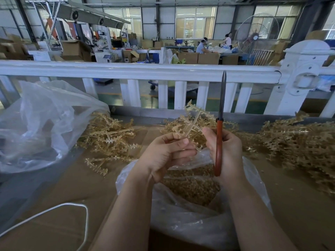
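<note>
My left hand (167, 154) pinches a tan plastic sprue (193, 122), a branched frame of small moulded parts, holding it up over the table. My right hand (229, 153) grips scissors (220, 127) with red-orange handles. Their blades are closed and point straight up, just right of the sprue. Below both hands an open clear plastic bag (195, 220) holds several small tan pieces (192, 187).
Heaps of tan sprues lie on the cardboard-covered table at left (108, 138) and at right (297, 144). A crumpled clear bag (41, 124) sits at far left and a white cord (85, 214) lies at front left. A white railing (141, 71) runs behind the table.
</note>
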Demonstrator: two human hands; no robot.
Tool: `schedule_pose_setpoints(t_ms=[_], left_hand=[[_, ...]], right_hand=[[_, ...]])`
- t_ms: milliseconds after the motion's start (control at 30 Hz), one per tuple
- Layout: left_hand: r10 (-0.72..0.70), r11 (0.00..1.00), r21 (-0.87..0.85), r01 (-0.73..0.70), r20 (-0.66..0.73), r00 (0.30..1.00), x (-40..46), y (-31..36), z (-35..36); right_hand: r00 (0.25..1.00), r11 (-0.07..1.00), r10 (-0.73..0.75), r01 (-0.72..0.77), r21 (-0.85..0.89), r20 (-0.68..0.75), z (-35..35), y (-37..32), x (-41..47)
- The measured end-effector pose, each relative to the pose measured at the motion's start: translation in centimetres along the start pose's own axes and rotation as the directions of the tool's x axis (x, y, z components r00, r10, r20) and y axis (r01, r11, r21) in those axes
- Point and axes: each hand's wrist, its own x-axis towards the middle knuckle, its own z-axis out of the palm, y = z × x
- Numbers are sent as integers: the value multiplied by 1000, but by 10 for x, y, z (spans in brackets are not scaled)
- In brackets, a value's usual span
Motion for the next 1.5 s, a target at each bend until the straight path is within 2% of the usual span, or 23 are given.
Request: schedule_pose_setpoints(t_ms=[133,367,600,733,867,967,1133,1300,1500], left_hand=[[-21,996,-88,26,65,998,1,1,2],[-35,984,-175,43,49,998,-1,5,-2],[-62,973,-215,80,91,994,-3,7,-11],[-49,951,-305,53,19,999,-2,8,-9],[12,920,-387,-66,-141,990,-1,10,-9],[80,926,-346,-153,-217,973,2,10,-9],[195,918,-291,-268,-255,947,4,9,-11],[269,912,-242,-332,-259,928,5,10,-9],[329,927,-80,-367,-294,897,4,8,-12]], right_hand=[[1000,999,-16,16,-33,-11,1,3,1],[996,988,-53,42,-148,-70,-1,9,3],[996,983,-72,60,-176,-59,-3,12,4],[997,975,-70,65,-212,-14,-1,9,2],[996,950,-76,85,-300,42,0,7,0],[989,898,-76,124,-423,128,1,8,0],[970,772,-16,166,-613,243,2,17,-1],[960,675,-35,228,-702,278,2,17,-2],[948,559,-80,298,-774,307,2,13,-4]])
